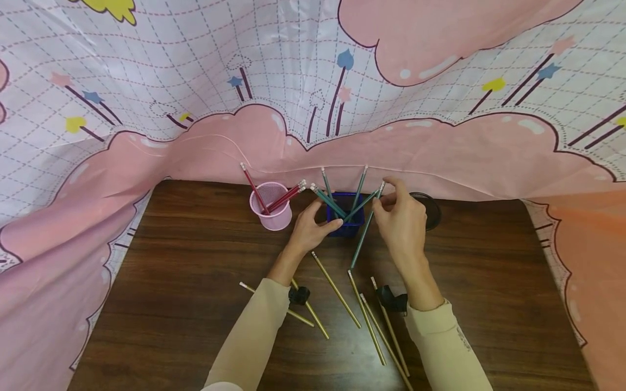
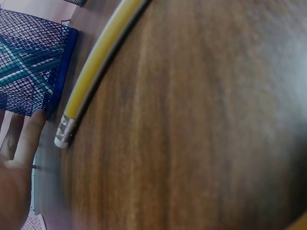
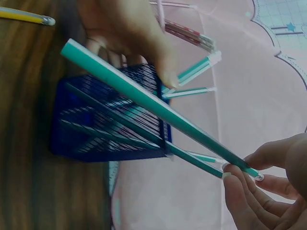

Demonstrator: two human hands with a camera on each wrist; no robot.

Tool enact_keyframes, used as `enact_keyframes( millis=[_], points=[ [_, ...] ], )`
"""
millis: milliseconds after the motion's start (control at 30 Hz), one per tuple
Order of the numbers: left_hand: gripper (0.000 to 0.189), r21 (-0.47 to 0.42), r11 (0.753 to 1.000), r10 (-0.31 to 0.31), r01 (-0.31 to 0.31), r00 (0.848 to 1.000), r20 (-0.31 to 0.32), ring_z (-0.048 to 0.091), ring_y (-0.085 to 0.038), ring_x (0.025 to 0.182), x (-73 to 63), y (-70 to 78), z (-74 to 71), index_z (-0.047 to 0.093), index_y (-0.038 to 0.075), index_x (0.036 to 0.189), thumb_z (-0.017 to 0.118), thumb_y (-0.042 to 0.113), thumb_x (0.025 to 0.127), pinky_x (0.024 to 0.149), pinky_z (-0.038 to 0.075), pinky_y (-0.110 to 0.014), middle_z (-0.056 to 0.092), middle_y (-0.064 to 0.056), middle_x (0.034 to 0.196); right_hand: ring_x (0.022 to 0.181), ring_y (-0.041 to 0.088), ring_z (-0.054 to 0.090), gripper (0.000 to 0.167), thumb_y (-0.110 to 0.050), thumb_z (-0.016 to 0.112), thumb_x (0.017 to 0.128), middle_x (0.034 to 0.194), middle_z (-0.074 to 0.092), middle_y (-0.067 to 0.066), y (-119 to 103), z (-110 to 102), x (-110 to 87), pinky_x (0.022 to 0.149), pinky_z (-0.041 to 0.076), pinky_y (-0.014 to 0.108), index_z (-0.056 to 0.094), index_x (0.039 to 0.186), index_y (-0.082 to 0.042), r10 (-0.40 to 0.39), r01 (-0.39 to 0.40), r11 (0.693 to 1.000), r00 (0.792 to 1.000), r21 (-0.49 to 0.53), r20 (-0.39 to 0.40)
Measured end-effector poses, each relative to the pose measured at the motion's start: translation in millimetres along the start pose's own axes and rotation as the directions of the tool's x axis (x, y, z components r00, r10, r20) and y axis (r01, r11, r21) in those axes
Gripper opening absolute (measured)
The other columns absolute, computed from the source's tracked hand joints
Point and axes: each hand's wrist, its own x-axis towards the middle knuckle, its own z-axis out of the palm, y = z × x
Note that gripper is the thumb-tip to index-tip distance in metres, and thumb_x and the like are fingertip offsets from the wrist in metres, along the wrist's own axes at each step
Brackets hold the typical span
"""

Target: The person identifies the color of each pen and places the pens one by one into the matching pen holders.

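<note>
My left hand [image 1: 309, 227] holds a blue mesh pencil cup [image 1: 345, 230] at its left side, its thumb along the near rim. Several green pencils [image 1: 330, 202] lean in the cup, eraser ends up. My right hand [image 1: 405, 220] pinches another green pencil [image 1: 363, 239] near its eraser between thumb and fingers. That pencil slants down outside the cup's right side; in the right wrist view it crosses in front of the mesh, with its lower end [image 3: 72, 48] free. The right fingertips [image 3: 232, 172] lie right at the eraser end of a pencil standing in the cup.
A pink mesh cup [image 1: 275, 221] with several red pencils [image 1: 286, 198] stands to the left. Behind my right hand is a round black mesh cup [image 1: 432, 212]. Several yellow pencils [image 1: 336, 290] lie on the brown table [image 1: 195, 271] nearer me. A patterned cloth [image 1: 440, 157] hangs behind.
</note>
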Motion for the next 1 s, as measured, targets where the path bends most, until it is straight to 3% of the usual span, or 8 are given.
enact_keyframes(
  millis=[333,533,733,1000],
  points=[
    [0.072,-0.026,1.000,0.007,-0.006,1.000,0.010,0.053,-0.017,0.125,0.5,-0.1,-0.3,0.050,0.025,0.146,0.082,0.031,0.083,0.082,0.058,-0.032,0.060,-0.002,0.134,0.070,0.023,0.073,0.042,-0.014,0.073,0.088,0.084,0.074,0.007,-6.9,-8.8,25.3,0.060,0.054,0.042,0.060,0.128,-0.016,0.024,-0.022,0.999,0.998,0.028,-0.055],
    [0.072,0.006,1.000,0.005,-0.005,1.000,0.012,0.051,-0.017,0.128,1.6,0.3,-0.6,0.049,0.026,0.147,0.081,0.033,0.083,0.087,0.057,-0.035,0.058,0.000,0.138,0.071,0.022,0.072,0.042,-0.016,0.071,0.089,0.085,0.074,0.007,-11.5,-8.3,35.5,0.059,0.052,0.038,0.059,0.129,-0.016,0.033,-0.030,0.999,0.997,0.040,-0.069],
    [0.071,-0.032,0.999,-0.029,0.030,0.999,0.031,0.045,-0.020,0.135,1.8,1.2,-2.1,0.048,0.028,0.148,0.080,0.033,0.085,0.087,0.057,-0.035,0.051,0.003,0.147,0.073,0.021,0.072,0.042,-0.018,0.070,0.090,0.088,0.074,0.005,-14.2,-8.1,45.3,0.061,0.051,0.034,0.058,0.130,-0.017,0.073,-0.070,0.996,0.994,0.047,-0.080],
    [0.071,0.008,1.000,-0.026,0.026,0.999,0.030,0.045,-0.017,0.135,2.6,-0.1,-0.1,0.048,0.029,0.148,0.079,0.034,0.084,0.098,0.051,-0.039,0.052,0.004,0.146,0.076,0.019,0.073,0.039,-0.020,0.068,0.090,0.088,0.074,0.005,-13.6,-8.8,53.6,0.062,0.052,0.033,0.058,0.128,-0.017,0.098,-0.093,0.994,0.988,0.049,-0.120]
  ],
)
